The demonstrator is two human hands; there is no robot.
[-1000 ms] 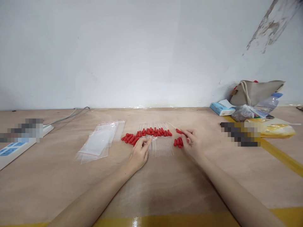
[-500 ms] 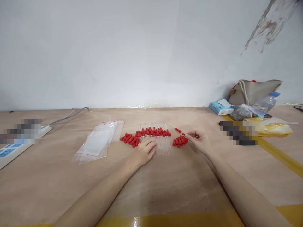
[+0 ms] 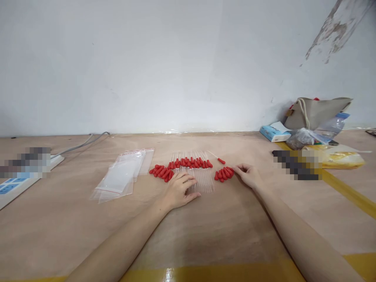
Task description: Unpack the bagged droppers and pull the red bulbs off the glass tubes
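A row of clear glass droppers with red rubber bulbs (image 3: 192, 163) lies in the middle of the wooden table (image 3: 188, 235). Loose red bulbs form one small heap at the left (image 3: 161, 172) and another at the right (image 3: 223, 173). A single dropper (image 3: 217, 158) lies apart behind the right heap. My left hand (image 3: 179, 188) rests flat with fingers spread on the near ends of the glass tubes. My right hand (image 3: 249, 174) lies beside the right heap, fingers loosely curled, fingertips touching the bulbs. I cannot see anything held in it.
Several clear zip bags (image 3: 123, 175) lie left of the droppers. A white power strip (image 3: 17, 184) with a grey cable sits at the far left. At the back right are a blue tissue pack (image 3: 274, 132), a beige bag (image 3: 319, 111) and a yellow packet (image 3: 342, 159).
My left hand has opened from a pinch and come down flat onto the tubes. My right hand has drawn back from the single dropper to the right side of the bulb heap.
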